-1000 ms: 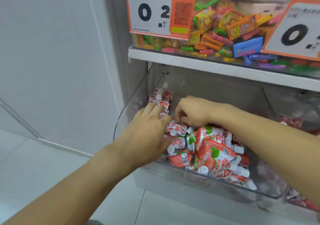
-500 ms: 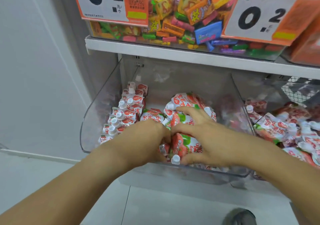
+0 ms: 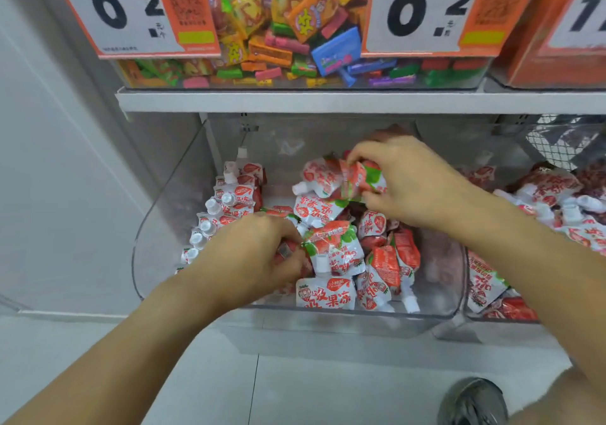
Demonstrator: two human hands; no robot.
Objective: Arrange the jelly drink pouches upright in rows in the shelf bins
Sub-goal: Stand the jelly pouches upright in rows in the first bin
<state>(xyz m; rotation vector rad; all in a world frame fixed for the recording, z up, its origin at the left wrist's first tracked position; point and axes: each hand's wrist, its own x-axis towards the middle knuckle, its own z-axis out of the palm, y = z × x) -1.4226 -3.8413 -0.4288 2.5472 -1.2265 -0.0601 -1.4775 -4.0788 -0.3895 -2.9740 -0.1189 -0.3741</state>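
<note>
- Since a half-second ago, right hand has risen from the heap, now pinching one pouch above the loose pile.
- Left hand curls into pouches below-left of that grip; what it holds, I cannot tell.
- One upright row stands left of both hands in the bin; most pouches remain jumbled, so early going.

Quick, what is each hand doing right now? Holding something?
Left hand: fingers curled into the pile, grip on a jelly pouch.
Right hand: pinches a raised jelly pouch above the clear bin.
</note>
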